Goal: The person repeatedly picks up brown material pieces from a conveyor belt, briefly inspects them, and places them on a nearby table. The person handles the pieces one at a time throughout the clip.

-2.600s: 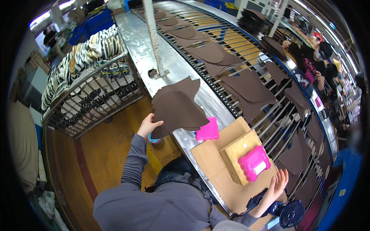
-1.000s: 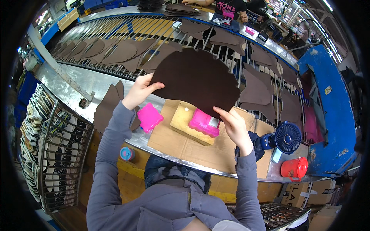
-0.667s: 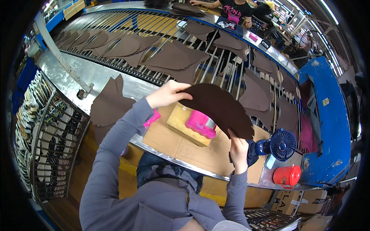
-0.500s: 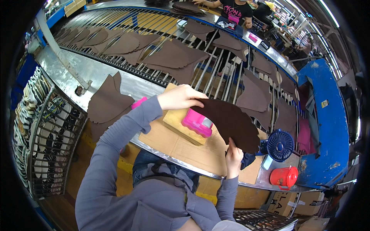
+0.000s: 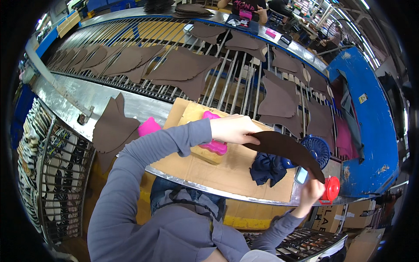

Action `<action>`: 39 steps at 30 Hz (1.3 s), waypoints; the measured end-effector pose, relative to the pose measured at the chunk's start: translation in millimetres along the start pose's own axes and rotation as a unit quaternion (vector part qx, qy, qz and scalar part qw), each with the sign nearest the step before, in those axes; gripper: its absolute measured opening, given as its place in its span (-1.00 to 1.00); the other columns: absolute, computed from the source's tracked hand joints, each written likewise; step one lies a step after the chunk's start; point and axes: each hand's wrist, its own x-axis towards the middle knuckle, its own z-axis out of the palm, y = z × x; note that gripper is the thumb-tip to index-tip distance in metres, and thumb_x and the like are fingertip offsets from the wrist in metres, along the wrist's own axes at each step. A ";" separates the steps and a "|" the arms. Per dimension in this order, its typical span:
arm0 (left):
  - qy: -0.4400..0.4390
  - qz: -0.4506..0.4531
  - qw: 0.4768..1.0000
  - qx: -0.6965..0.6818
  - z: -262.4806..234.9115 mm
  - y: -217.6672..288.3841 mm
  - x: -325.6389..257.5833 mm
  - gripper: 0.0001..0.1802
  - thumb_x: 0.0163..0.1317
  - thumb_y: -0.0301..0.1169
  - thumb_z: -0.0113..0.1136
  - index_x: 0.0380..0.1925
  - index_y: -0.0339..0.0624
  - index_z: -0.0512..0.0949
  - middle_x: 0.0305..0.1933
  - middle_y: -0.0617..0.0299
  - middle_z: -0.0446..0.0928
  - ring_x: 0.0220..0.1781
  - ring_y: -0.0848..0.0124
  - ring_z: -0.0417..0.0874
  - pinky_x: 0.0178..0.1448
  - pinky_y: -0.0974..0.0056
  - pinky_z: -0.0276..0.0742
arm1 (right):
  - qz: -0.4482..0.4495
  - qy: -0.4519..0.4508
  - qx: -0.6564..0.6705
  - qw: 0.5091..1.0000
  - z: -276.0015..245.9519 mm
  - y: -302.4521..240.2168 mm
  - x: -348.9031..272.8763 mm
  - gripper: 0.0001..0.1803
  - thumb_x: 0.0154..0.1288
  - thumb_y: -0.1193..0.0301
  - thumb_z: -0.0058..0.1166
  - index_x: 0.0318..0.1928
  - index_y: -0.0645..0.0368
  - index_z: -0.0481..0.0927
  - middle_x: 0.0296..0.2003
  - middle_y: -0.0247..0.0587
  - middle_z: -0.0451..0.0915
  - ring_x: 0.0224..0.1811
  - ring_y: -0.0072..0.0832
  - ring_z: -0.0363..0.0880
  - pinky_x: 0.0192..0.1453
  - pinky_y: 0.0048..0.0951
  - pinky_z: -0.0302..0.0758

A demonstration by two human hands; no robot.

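Observation:
Between my hands a dark brown cut sheet piece [image 5: 283, 146], leather-like, bends in an arc above the table's right part. My left hand [image 5: 235, 130] pinches its left end, thumb on top. At its lower right end is my right hand [image 5: 313, 190], smeared by motion, its fingers closed at the piece's tip. Below my left forearm a yellow block [image 5: 187, 118] lies on a cardboard sheet [image 5: 174, 168], with a bright pink plastic object [image 5: 214, 146] on it, partly hidden by the arm. Under the held piece rests a crumpled dark blue cloth [image 5: 267, 169].
Brown pieces [image 5: 183, 65] lie along a metal roller conveyor [image 5: 214, 87] behind the table. More brown pieces [image 5: 114, 129] overhang the left edge beside a pink item [image 5: 149, 126]. On the right are a blue fan [image 5: 315, 148], a red pail [image 5: 332, 187] and a blue machine [image 5: 366, 126].
Both hands have moved right with the brown piece, the right one also lower. The piece is now bowed and seen more edge-on. The blue cloth has come into fuller view.

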 end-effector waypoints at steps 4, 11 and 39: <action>0.073 0.019 0.973 -0.217 -8.6 1.1 20.2 -0.68 0.29 -0.44 0.16 0.03 -0.28 0.50 -0.20 0.13 0.65 -0.21 0.45 0.63 -0.06 0.30 0.55 | -0.044 0.020 -0.041 0.998 -18.9 -3.2 57.7 -0.62 -0.23 0.79 0.03 -0.26 0.35 0.61 -0.11 0.00 0.63 -0.10 -0.13 0.63 -0.01 -0.24 0.57; 0.275 -0.231 0.769 -0.529 -65.8 -88.8 11.6 -0.65 0.29 -0.45 0.18 0.06 -0.19 0.41 -0.03 0.21 0.56 -0.14 0.46 0.65 -0.23 0.43 0.61 | 0.028 0.103 -0.047 0.993 12.8 -22.9 90.3 -0.59 -0.01 0.78 0.11 -0.14 0.16 0.70 0.19 0.02 0.41 0.17 -0.11 0.47 0.23 -0.20 0.42; 0.241 -0.341 0.538 -0.732 24.7 -286.4 55.2 -0.57 0.49 -0.43 -0.29 0.25 -0.49 0.12 0.31 -0.20 0.25 0.37 0.10 0.33 0.47 0.24 0.31 | 0.295 -0.084 -0.058 0.950 53.4 6.2 -27.2 -0.56 0.19 0.75 -0.01 0.05 0.13 0.57 0.30 0.02 0.29 0.11 -0.12 0.49 0.11 -0.23 0.45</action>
